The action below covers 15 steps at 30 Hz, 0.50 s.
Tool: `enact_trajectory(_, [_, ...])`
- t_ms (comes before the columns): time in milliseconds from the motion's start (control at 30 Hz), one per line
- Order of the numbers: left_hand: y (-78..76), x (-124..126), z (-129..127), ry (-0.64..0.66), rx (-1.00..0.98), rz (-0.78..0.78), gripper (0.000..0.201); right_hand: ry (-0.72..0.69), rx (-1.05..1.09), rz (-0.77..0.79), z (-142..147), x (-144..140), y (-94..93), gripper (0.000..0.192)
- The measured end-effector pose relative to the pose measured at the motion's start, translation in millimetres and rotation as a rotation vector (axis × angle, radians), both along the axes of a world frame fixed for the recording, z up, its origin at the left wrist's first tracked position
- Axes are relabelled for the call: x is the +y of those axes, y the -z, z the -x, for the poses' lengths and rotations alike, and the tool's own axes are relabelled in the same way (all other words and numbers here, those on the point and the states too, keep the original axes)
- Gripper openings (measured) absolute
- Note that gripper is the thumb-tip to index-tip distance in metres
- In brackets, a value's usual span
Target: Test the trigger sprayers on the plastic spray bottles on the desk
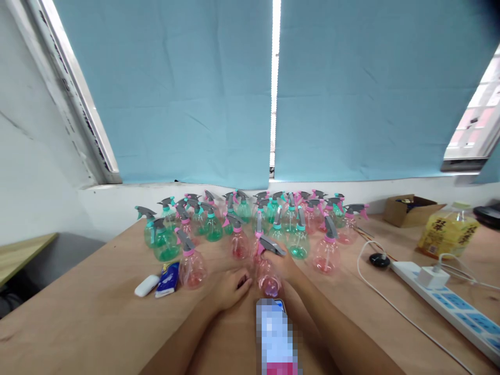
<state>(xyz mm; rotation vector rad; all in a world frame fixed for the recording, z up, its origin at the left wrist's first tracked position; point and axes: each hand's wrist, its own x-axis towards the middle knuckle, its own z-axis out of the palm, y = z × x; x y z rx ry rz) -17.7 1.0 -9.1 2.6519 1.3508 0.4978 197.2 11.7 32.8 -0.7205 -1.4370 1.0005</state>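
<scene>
on the table (pixel 97 307), right hand (pixel 282 265) grips a pink spray bottle (pixel 269 278); left hand (pixel 230 288) rests open beside it.

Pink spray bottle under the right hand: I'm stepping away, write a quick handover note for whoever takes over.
Right hand: wrapped around the pink spray bottle, at its grey trigger head.
Left hand: resting flat on the table, beside the bottle, holding nothing.
The other spray bottles, green and pink, stand upright in a cluster behind.
Done or left: cannot tell from this view; only this bottle is in hand.
</scene>
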Motion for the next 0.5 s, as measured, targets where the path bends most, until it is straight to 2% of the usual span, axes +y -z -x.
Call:
enact_trajectory(100, [1.3, 1.0, 0.1, 0.005, -0.002, -0.007, 0.035, -0.036, -0.031, -0.021, -1.2, -1.3, -1.5, 0.025])
enact_trajectory(200, [0.9, 0.3, -0.2, -0.008, 0.004, -0.013, 0.036, -0.048, -0.065, -0.037, -1.8, -3.3, -4.3, 0.028])
enact_trajectory(500, [-0.3, -1.4, 0.4, -0.016, 0.029, -0.036, 0.035, 0.003, -0.047, -0.039, 0.6, -2.2, -2.9, 0.008])
